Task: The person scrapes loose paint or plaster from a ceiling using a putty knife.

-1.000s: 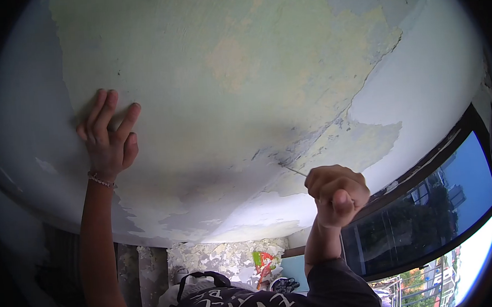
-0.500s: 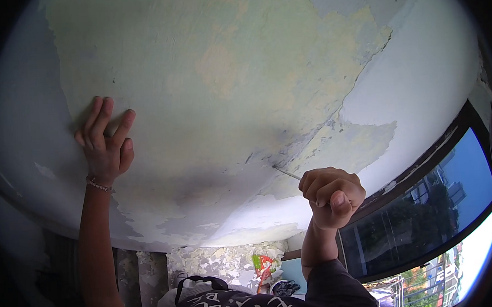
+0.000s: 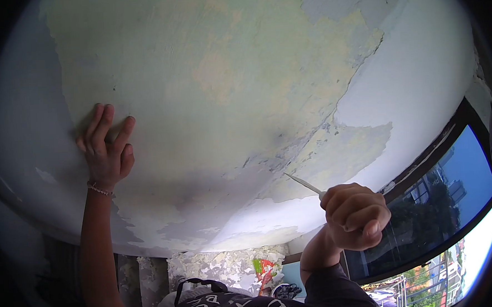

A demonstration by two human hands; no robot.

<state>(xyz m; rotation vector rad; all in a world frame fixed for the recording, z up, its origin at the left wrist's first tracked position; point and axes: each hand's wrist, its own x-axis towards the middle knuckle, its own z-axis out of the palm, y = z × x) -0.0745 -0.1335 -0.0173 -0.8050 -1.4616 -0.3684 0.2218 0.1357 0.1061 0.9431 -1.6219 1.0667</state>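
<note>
A wall (image 3: pixel 199 117) with patches of green, grey and white peeling paint fills most of the view. Against its left part rests my left hand (image 3: pixel 106 149), fingers spread, a beaded bracelet at the wrist. My right hand (image 3: pixel 356 215) is a closed fist around a scraper (image 3: pixel 303 183). Only the scraper's thin, tapering blade shows; its handle is hidden in the fist. The blade's tip points up and left, close to a rough, chipped crack line (image 3: pixel 290 154) that runs diagonally across the wall.
At the right is a dark-framed window (image 3: pixel 421 205), with a railing (image 3: pixel 431 288) and greenery beyond it. Flakes of paint (image 3: pixel 218 266) lie scattered below, near a red and green bag (image 3: pixel 263 269). A dark curtain-like strip (image 3: pixel 127 276) hangs at lower left.
My right hand has moved right and down with the scraper, drawing its tip back from the chipped crack. More of the blade shows. My left hand keeps its place on the wall.
</note>
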